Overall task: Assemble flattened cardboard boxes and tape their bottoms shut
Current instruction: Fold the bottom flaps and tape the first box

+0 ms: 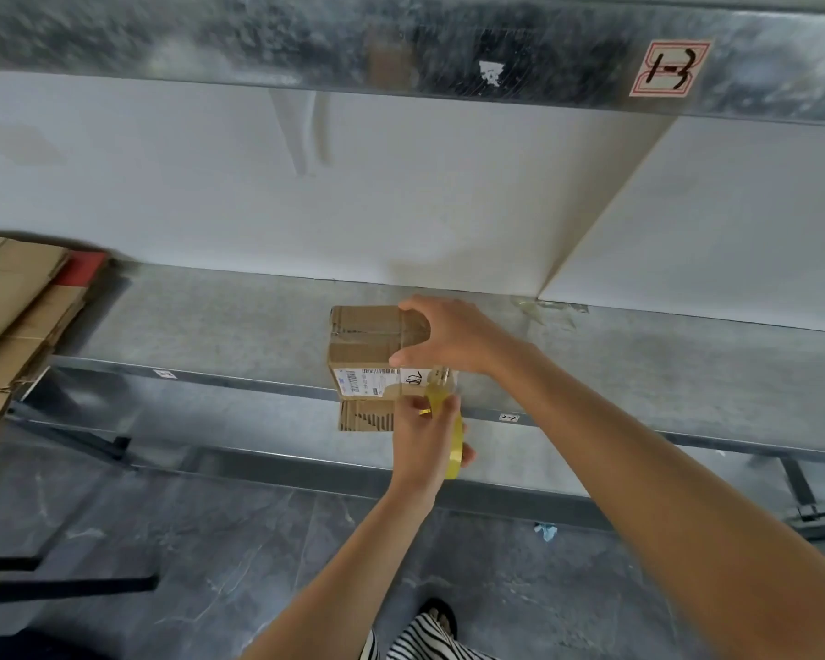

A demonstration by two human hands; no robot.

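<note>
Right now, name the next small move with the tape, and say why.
Probably draw the tape roll away from the box with the left hand, lengthening the strip. The right hand grips the box top, steadying it, and the tape's end looks stuck near the box's front corner.

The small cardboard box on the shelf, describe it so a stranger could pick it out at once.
Look along the long grey metal shelf to its front edge, near the middle. There stands the small cardboard box, gripped from above by the right hand. Unlike the flattened cardboard stacked at the far left, it is assembled and carries a white barcode label.
</note>
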